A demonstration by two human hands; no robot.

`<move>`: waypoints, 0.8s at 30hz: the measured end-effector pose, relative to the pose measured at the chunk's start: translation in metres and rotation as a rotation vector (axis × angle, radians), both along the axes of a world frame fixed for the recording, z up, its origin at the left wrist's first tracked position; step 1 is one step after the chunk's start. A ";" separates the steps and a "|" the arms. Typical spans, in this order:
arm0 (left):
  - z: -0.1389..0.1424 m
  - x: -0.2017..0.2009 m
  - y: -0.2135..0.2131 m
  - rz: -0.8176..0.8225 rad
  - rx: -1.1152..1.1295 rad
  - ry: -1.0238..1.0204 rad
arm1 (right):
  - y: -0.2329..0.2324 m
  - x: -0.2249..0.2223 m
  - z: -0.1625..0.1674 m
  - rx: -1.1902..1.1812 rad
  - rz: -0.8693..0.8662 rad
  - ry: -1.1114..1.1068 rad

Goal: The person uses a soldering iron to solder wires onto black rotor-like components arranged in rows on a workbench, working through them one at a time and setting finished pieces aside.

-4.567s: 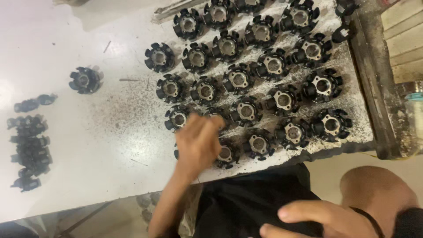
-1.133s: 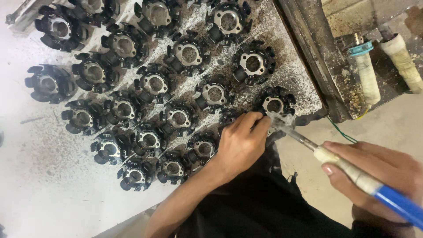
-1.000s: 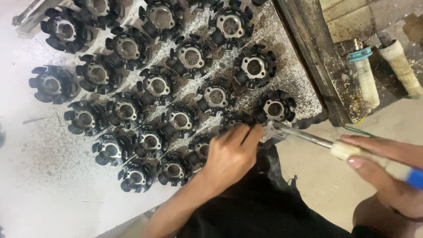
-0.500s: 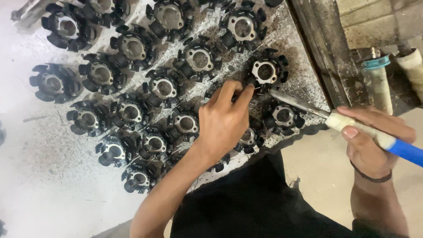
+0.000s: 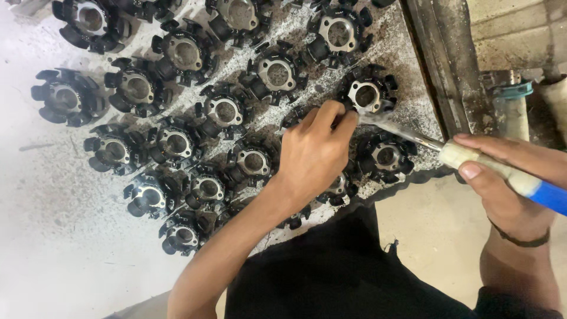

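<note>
Several black toothed round parts with metal centres lie in rows on a white, speckled table (image 5: 47, 248). My left hand (image 5: 312, 155) reaches across them, its fingertips pinched at one part (image 5: 367, 94) near the table's right edge. My right hand (image 5: 509, 183) grips a tool with a white and blue handle (image 5: 515, 180). Its thin metal tip (image 5: 387, 125) points at that same part, right beside my left fingertips. Another black part (image 5: 385, 156) sits just below the tool's shaft.
A dark metal rail (image 5: 434, 71) runs along the table's right edge. Beyond it stand a tube with a teal cap (image 5: 511, 106) and a dusty ledge. My dark clothing (image 5: 348, 272) fills the bottom centre, with pale floor to its right.
Both hands have moved up the right-hand column of parts, from the lowest part to the one above it. The tool came along with my right hand.
</note>
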State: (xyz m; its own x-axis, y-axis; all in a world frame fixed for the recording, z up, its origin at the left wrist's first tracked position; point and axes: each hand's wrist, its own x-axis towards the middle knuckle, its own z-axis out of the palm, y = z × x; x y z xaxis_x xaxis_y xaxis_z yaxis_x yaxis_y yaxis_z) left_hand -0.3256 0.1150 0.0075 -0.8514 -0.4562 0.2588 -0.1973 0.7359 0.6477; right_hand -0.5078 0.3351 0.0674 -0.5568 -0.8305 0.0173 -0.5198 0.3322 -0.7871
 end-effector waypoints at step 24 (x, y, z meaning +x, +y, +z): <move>0.010 -0.026 -0.077 0.166 -0.110 -0.009 | -0.065 -0.022 -0.022 -0.285 0.020 0.029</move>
